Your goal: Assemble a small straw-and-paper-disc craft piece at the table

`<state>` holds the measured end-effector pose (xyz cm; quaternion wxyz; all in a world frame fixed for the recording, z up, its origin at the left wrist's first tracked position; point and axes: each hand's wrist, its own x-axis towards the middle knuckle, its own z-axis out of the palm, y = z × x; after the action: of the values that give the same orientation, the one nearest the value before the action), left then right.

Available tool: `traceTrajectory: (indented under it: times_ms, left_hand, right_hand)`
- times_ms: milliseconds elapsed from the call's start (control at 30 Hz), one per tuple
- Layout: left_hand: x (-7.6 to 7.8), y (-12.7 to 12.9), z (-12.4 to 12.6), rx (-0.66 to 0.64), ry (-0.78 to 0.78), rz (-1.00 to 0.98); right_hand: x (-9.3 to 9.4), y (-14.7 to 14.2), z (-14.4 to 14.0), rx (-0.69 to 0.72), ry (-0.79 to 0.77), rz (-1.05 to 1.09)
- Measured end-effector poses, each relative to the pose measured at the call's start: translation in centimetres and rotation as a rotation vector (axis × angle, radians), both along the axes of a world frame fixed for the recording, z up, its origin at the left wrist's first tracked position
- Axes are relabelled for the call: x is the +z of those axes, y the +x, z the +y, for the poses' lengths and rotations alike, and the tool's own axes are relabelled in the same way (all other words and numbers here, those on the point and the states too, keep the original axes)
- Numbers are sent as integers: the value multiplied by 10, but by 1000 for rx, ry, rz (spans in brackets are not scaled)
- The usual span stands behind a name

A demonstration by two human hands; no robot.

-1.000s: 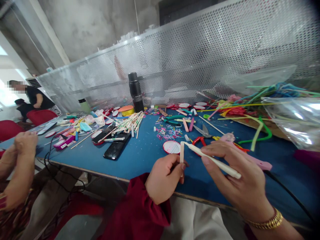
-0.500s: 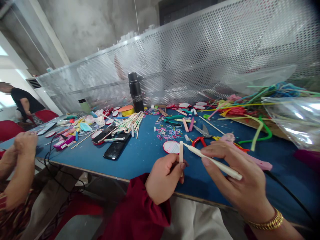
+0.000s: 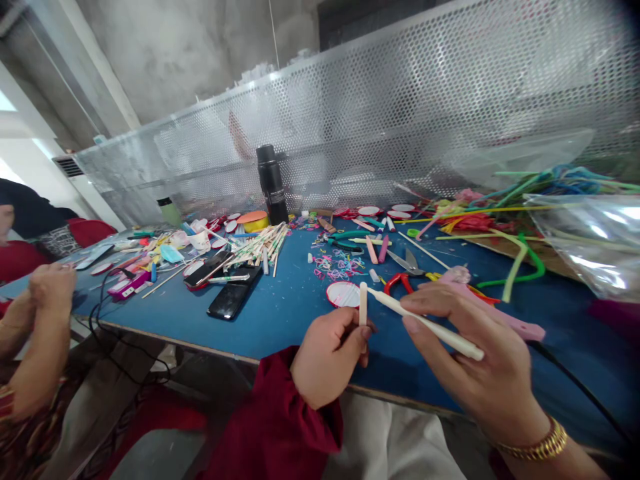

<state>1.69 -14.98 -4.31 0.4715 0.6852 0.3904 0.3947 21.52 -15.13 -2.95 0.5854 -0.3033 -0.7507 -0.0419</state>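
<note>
My left hand (image 3: 327,357) is closed around a pale flat stick with a rounded top (image 3: 363,305), which stands upright between thumb and fingers. In my right hand (image 3: 480,347) is a cream pen-shaped tool (image 3: 433,328), gripped like a pencil. Its thin tip points left, right beside the top of the stick; whether they touch I cannot tell. Just behind the stick lies a round white disc with a red rim (image 3: 343,294). Red-handled scissors (image 3: 406,267) lie beyond the tool, and a pink glue gun (image 3: 505,319) is partly hidden by my right hand.
On the blue table (image 3: 285,313) lie phones (image 3: 231,299), a pile of paper-wrapped sticks (image 3: 263,245) and small coloured loops (image 3: 340,265). A black bottle (image 3: 271,187) stands before the perforated metal screen (image 3: 380,120). Coloured pipe cleaners (image 3: 525,200) fill the right. Another person's hands (image 3: 50,290) are at left.
My hands, the stick and the pen-shaped tool have hardly moved. In the left background, the standing person in black has gone from view there, and a person in dark clothing appears at the edge.
</note>
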Motion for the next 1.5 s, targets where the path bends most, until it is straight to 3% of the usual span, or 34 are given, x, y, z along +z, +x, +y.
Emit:
traceTrajectory:
  times_ms: [1500]
  left_hand:
    - [-1,1,2,0,46,6]
  right_hand:
    - [1,-1,0,-12,-26,6]
